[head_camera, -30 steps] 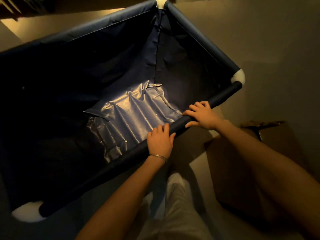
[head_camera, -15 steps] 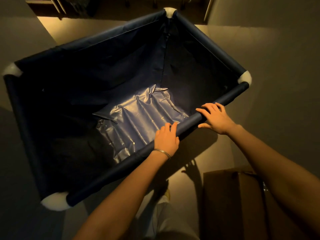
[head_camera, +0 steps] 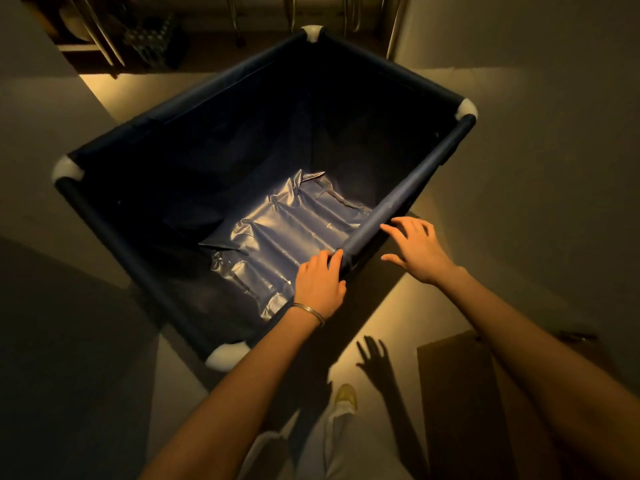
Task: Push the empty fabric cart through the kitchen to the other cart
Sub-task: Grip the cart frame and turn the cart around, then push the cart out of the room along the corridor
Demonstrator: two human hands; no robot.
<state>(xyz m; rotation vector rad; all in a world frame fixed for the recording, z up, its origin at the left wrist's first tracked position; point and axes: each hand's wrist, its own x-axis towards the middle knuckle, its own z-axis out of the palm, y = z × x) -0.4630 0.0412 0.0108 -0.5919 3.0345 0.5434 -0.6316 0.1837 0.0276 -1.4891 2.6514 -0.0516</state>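
At centre frame, on the floor: cart, dark fabric, empty. Near rail is gripped by the left hand; the right hand is held open, fingertips just at the rail. Other cart not seen; transit judged unfinished. A box is noted near right.

Dim room, warm yellow light. Pale floor mostly in shade, bright lit patch at upper left, another strip near bottom centre. Dark shelving along top left, contents unclear. Thin metal legs along top edge. Brown cardboard box on floor, lower right. Grey wall on left.
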